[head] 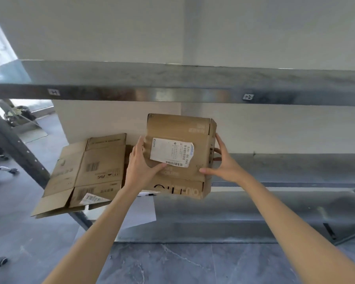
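The left hand's (140, 167) fingers (138, 144) lie up the left side of the cardboard box (178, 128) with the thumb laid across its face at the lower corner of the white shipping label (170, 152), while the right hand (223, 162) is spread wide round the opposite edge, fingers up the right side and thumb on the face. Gripped between both hands, the box sits at the centre of the frame, over the front of the grey metal shelf (275, 201). A flattened carton (90, 171) lies just left of it, a white sheet of paper (143, 212) below, and an upper shelf (172, 78) crosses the frame above.
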Tool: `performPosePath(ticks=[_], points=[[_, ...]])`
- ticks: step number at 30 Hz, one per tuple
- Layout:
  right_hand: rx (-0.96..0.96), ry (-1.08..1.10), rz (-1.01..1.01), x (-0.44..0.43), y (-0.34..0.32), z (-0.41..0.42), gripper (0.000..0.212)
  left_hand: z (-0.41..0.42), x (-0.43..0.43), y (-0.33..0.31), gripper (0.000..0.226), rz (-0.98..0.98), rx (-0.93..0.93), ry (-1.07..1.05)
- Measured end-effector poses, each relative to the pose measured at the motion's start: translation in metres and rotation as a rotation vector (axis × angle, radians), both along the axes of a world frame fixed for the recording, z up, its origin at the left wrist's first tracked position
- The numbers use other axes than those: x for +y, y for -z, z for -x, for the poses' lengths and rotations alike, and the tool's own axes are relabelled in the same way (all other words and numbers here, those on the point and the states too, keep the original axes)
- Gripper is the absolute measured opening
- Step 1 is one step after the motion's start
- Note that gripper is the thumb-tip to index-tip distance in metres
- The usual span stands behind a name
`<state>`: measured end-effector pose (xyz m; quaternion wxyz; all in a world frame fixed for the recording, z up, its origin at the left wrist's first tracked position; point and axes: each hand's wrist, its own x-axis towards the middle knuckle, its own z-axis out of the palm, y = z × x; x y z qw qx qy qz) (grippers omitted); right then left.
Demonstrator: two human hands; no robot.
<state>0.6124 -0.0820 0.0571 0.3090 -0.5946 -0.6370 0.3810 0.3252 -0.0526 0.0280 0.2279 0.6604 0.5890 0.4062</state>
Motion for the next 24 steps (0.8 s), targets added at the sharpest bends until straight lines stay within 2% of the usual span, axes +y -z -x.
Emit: performPosePath(ticks=[8, 13, 19, 24], points=[[-0.025, 0.132, 0.003, -0.022, 0.009, -0.074, 0.142, -0.077, 0.012, 0.018, 0.118, 0.053, 0.021, 0.122], [-0.02, 0.135, -0.011, -0.008, 0.013, -0.111, 0.147, -0.122, 0.026, 0.023, 0.119, 0.023, 0.048, 0.101], [-0.066, 0.063, -0.049, 0.032, 0.02, -0.153, 0.149, -0.173, 0.038, 0.033, 0.117, 0.04, -0.055, 0.022], [-0.221, 0.041, -0.07, 0.064, 0.036, -0.173, 0.139, -0.19, 0.042, 0.045, 0.113, 0.099, -0.152, 0.027]])
